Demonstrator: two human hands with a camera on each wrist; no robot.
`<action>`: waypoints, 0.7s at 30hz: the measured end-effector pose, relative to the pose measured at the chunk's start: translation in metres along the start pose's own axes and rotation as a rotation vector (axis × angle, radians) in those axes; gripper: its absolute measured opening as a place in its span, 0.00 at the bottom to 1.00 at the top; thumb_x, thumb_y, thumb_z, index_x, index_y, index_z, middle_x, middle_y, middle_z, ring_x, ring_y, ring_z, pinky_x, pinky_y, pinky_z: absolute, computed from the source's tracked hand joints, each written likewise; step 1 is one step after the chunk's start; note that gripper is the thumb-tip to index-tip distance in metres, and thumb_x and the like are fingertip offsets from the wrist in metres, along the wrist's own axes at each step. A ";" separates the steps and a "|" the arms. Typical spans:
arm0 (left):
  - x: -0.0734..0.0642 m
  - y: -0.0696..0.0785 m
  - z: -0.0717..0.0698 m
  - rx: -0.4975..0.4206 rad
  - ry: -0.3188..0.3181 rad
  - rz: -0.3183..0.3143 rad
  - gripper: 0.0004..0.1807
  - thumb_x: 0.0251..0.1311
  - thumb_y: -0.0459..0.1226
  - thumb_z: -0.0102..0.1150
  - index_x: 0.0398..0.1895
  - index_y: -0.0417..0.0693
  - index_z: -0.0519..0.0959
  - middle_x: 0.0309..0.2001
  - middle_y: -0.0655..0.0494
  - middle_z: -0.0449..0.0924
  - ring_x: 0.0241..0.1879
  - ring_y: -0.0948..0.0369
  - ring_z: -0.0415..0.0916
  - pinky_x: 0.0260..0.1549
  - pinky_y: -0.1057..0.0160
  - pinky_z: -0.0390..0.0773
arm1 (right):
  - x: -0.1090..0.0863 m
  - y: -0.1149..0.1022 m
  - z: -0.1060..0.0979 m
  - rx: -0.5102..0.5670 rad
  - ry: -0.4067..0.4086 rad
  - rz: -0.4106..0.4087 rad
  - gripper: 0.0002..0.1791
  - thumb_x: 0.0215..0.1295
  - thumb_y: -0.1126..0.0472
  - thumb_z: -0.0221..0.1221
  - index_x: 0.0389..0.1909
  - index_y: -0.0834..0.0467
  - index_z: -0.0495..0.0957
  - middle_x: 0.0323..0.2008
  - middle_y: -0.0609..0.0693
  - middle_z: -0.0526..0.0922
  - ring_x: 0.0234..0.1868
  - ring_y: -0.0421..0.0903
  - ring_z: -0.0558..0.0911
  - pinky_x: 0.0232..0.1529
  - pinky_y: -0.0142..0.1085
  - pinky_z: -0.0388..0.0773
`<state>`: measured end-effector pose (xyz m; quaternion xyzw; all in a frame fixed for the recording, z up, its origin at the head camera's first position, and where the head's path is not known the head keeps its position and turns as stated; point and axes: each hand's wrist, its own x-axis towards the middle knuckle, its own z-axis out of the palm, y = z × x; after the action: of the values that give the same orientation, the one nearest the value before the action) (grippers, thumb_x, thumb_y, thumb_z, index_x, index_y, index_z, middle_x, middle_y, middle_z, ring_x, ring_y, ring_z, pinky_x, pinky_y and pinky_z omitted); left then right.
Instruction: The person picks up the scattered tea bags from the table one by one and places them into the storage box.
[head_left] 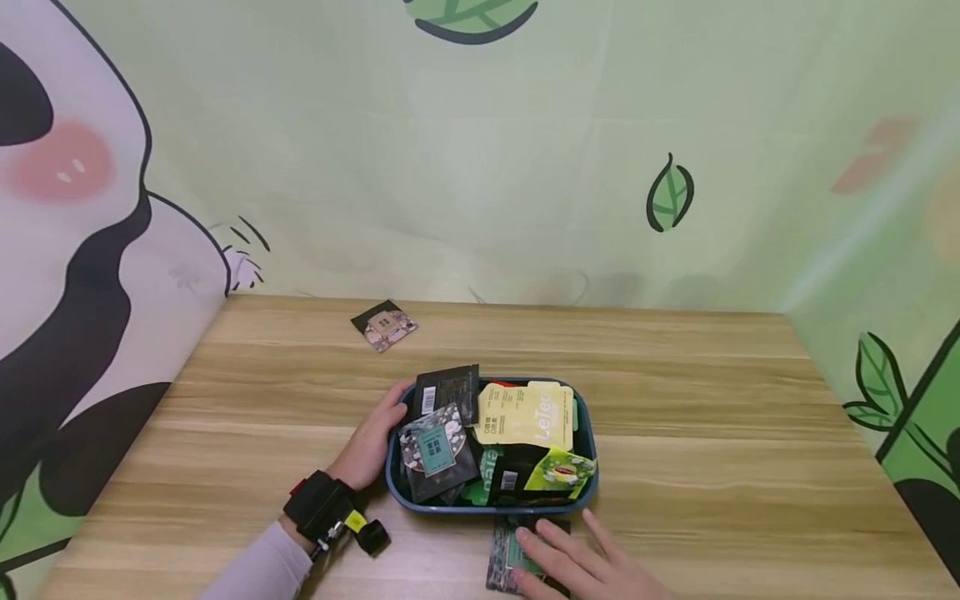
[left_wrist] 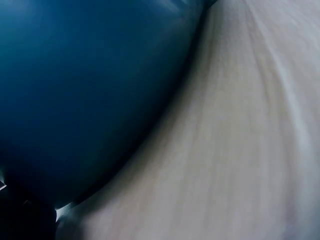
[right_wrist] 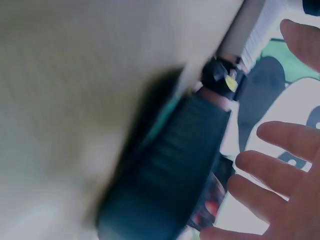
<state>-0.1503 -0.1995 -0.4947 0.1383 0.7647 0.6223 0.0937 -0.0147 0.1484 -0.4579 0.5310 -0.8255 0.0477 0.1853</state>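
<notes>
A blue basket (head_left: 392, 492) filled with tea sachets sits in the middle of the table. On top lie a dark floral sachet with a teal label (head_left: 433, 450), a black sachet (head_left: 457, 390), a pale yellow LeTea packet (head_left: 521, 414) and a green-yellow sachet (head_left: 561, 472). My left hand (head_left: 371, 446) rests along the basket's left side, fingers at the rim; the left wrist view is filled by the basket's wall (left_wrist: 90, 90) and the tabletop. Fingers spread, my right hand (head_left: 581, 562) hovers over another dark sachet (head_left: 501, 560) before the basket and partly hides it.
One pinkish floral sachet (head_left: 386, 325) lies by itself near the back edge of the wooden table (head_left: 697, 400). Behind the table hangs a green cloth backdrop (head_left: 525, 167) printed with a panda and leaves.
</notes>
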 end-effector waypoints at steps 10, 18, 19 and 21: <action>-0.001 0.000 0.000 -0.005 -0.001 -0.008 0.28 0.76 0.46 0.27 0.75 0.51 0.61 0.71 0.51 0.63 0.70 0.54 0.57 0.70 0.48 0.51 | -0.003 0.000 0.016 0.241 -0.242 0.062 0.39 0.70 0.33 0.43 0.78 0.45 0.57 0.76 0.49 0.60 0.72 0.49 0.65 0.53 0.60 0.74; -0.001 -0.002 -0.001 0.011 0.006 -0.019 0.28 0.76 0.46 0.27 0.75 0.52 0.60 0.72 0.52 0.62 0.71 0.55 0.56 0.70 0.48 0.50 | 0.007 0.009 0.022 0.190 -0.298 0.038 0.38 0.71 0.33 0.38 0.76 0.46 0.62 0.74 0.49 0.65 0.69 0.49 0.70 0.54 0.52 0.76; -0.001 -0.002 -0.001 0.010 0.005 -0.019 0.28 0.76 0.46 0.27 0.76 0.52 0.60 0.72 0.52 0.61 0.72 0.55 0.55 0.70 0.48 0.50 | 0.008 0.010 0.023 0.180 -0.301 0.036 0.37 0.72 0.33 0.38 0.76 0.46 0.63 0.73 0.49 0.66 0.68 0.49 0.70 0.54 0.51 0.76; -0.001 -0.001 -0.001 0.009 0.005 -0.021 0.28 0.76 0.46 0.27 0.76 0.52 0.59 0.73 0.53 0.61 0.72 0.55 0.55 0.70 0.48 0.50 | 0.011 0.011 0.025 0.165 -0.311 0.033 0.36 0.72 0.33 0.37 0.75 0.46 0.64 0.73 0.49 0.66 0.68 0.48 0.70 0.55 0.48 0.76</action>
<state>-0.1500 -0.2008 -0.4958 0.1294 0.7691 0.6183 0.0978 -0.0350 0.1364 -0.4754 0.5318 -0.8460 0.0356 0.0103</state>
